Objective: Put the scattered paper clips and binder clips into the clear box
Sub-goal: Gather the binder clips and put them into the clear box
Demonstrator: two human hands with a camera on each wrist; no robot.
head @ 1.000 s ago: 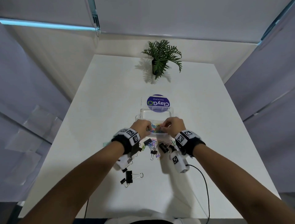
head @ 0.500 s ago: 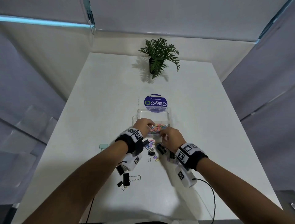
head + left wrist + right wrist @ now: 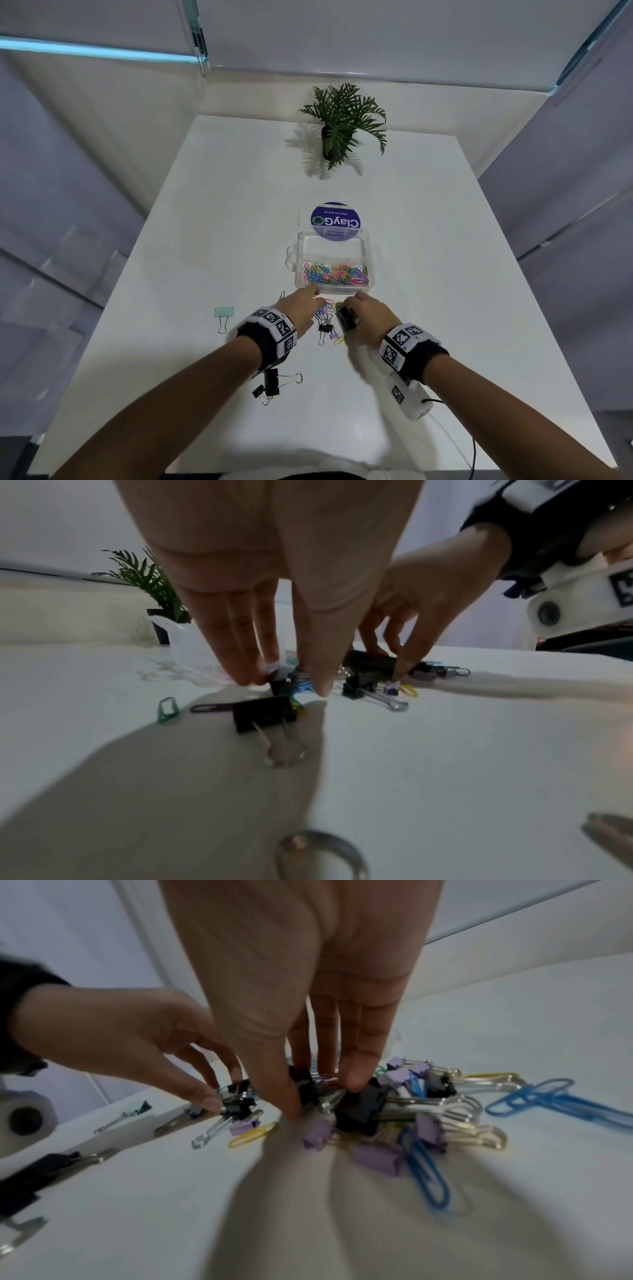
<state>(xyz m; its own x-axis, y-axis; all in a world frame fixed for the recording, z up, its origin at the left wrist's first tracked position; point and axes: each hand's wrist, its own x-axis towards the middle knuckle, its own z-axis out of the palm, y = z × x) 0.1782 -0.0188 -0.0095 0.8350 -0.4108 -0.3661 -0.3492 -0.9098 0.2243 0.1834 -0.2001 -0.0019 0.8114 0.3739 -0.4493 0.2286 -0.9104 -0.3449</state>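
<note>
The clear box (image 3: pixel 369 255) stands open mid-table with several coloured paper clips (image 3: pixel 334 274) inside. Just in front of it lies a pile of binder clips and paper clips (image 3: pixel 421 1115), black, purple, blue and yellow. My left hand (image 3: pixel 284 684) reaches down at the pile's left side and pinches a small black binder clip (image 3: pixel 236 1106) between thumb and fingers. My right hand (image 3: pixel 322 1096) is at the pile's right side, thumb and fingers curled round a larger black binder clip (image 3: pixel 371 662). The palms hide part of the pile in the head view.
A mint binder clip (image 3: pixel 224 313) lies apart to the left. Two black binder clips (image 3: pixel 270 382) lie near my left forearm. The box's lid with a round blue sticker (image 3: pixel 335 221) sits behind the box, and a potted plant (image 3: pixel 342 126) stands further back.
Both hands have drawn back from over the clear box to the pile in front of it, the right first, then the left. Each now grips a black binder clip.
</note>
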